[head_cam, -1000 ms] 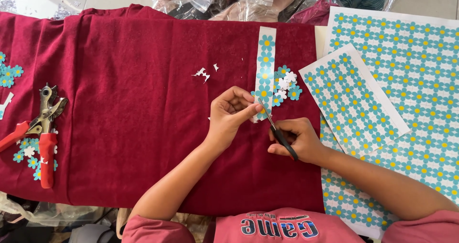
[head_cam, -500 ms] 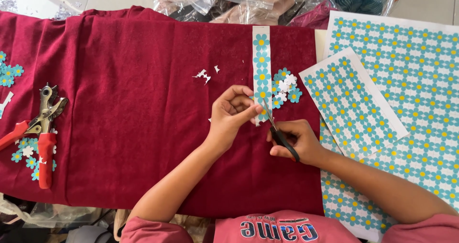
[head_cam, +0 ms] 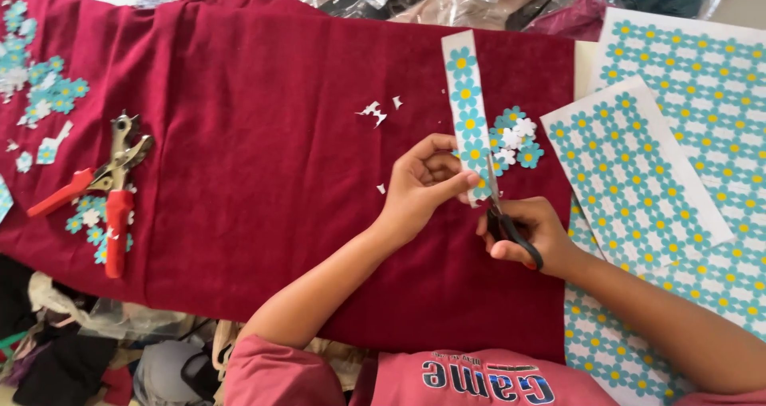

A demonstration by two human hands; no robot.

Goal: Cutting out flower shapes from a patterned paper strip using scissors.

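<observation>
Overhead, the left hand [head_cam: 423,184] pinches a thin, floppy-looking paper strip [head_cam: 467,106] of blue daisies lying on the dark red cloth [head_cam: 263,150], best held near the cut, while the right hand [head_cam: 523,234] is closed around black-handled scissors [head_cam: 507,222] snipping its lower end.

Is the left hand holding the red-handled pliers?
No. The left hand pinches the flowered paper strip; the pliers lie untouched on the red cloth.
</observation>
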